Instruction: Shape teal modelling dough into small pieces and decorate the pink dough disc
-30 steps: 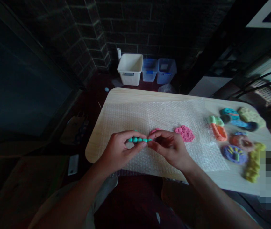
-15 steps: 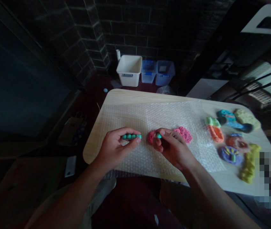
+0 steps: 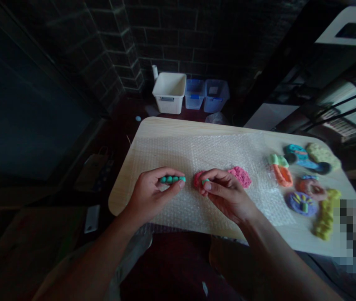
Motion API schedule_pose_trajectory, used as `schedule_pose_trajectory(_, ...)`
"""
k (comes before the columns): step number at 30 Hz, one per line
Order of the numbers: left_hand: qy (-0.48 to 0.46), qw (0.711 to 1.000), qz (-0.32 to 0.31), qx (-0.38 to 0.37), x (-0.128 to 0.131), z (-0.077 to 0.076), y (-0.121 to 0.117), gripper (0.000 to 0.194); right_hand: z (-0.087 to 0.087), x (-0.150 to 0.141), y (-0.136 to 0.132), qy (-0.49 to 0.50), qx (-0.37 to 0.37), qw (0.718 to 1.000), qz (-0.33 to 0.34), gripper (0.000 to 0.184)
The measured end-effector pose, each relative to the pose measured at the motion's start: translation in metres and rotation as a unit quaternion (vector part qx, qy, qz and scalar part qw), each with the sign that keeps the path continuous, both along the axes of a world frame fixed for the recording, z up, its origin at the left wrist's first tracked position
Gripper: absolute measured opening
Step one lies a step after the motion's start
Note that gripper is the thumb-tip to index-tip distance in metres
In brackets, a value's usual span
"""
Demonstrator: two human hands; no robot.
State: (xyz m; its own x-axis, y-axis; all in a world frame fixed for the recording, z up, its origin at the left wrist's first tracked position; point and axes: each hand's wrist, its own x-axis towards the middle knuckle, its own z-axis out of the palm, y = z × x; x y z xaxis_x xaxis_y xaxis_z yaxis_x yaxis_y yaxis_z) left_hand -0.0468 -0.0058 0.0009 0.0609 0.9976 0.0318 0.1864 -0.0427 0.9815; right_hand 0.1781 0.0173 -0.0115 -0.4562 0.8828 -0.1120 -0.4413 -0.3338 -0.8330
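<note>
Left hand (image 3: 152, 194) pinches the teal, beaded clay strip (image 3: 172, 179) above the bubble-wrap sheet (image 3: 178, 154). Right hand (image 3: 224, 194) nips a small teal clay pellet (image 3: 206, 182), apparently pressing it onto the small pink clay lump (image 3: 198, 179). Next calls for a gentle, steady press.

I count two pink clay pieces (image 3: 239, 176) on the one bubble-wrap sheet (image 3: 196, 154) — and one teal clay strip (image 3: 172, 179) in my left hand (image 3: 152, 196). On the floor beyond the table (image 3: 152, 125): three bins — one white bin (image 3: 170, 92), two blue bins (image 3: 206, 95).
</note>
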Motion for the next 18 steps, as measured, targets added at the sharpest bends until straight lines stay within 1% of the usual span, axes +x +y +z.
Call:
schedule_pose_trajectory(2,0.005,1.0,-0.001,-0.002,0.0,0.0003,-0.0004,0.015,-0.0003,-0.0006,0.0002,-0.011,0.003,1.0,0.005,0.014)
schedule_pose_trajectory(5,0.016,1.0,0.0,-0.001,0.0001,0.0011,-0.001,0.016,-0.0011,-0.0022,0.0008,-0.029,0.011,0.999,0.008,0.021)
schedule_pose_trajectory(8,0.029,1.0,0.007,-0.002,0.0005,0.0025,-0.001,0.017,-0.0022,-0.0037,0.0016,-0.035,0.016,0.999,-0.018,0.028)
schedule_pose_trajectory(10,0.046,0.999,0.01,0.0,0.0006,0.0029,-0.0006,0.017,-0.0029,-0.0041,0.0024,-0.044,0.015,0.999,-0.026,0.027)
schedule_pose_trajectory(12,0.067,0.998,0.012,0.005,0.0005,0.0023,0.0001,0.018,-0.0037,-0.0041,0.0033,-0.052,0.005,0.999,-0.014,0.028)
schedule_pose_trajectory(15,0.087,0.996,0.013,0.013,0.001,0.0,0.0012,0.02,-0.0054,-0.0038,0.005,-0.082,-0.013,0.997,-0.006,0.042)
schedule_pose_trajectory(18,0.112,0.993,0.02,0.026,0.0031,-0.0026,0.0015,0.022,-0.0074,-0.0029,0.0072,-0.165,0.009,0.986,-0.015,0.054)
